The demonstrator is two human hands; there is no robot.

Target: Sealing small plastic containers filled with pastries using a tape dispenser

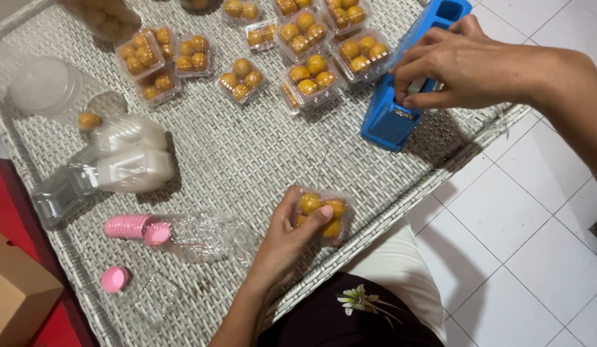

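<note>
On the woven table [247, 160], close to your lap, your left hand [289, 241] has its fingers and thumb shut on a small clear box of round yellow cakes [321, 215]. The box sits right at the near edge of the table. Keep it flat and hold it still, so the lid stays down and the cakes do not roll.

Up at the far right, your right hand [465, 67] rests on the blue tape holder [408, 83]. Your fingers are close together and pinch at the tape near its front end; I cannot tell if a strip is already free. Pull slowly and straight, so the tape does not twist or stick to itself.

Behind the box you hold, many more filled boxes [308, 77] stand together. To your left lie a stack of empty clear boxes [73, 186], a bag with pink paper cups [134, 226], and one loose pink cup [114, 279]. Keep your arms away from them as you work.
</note>
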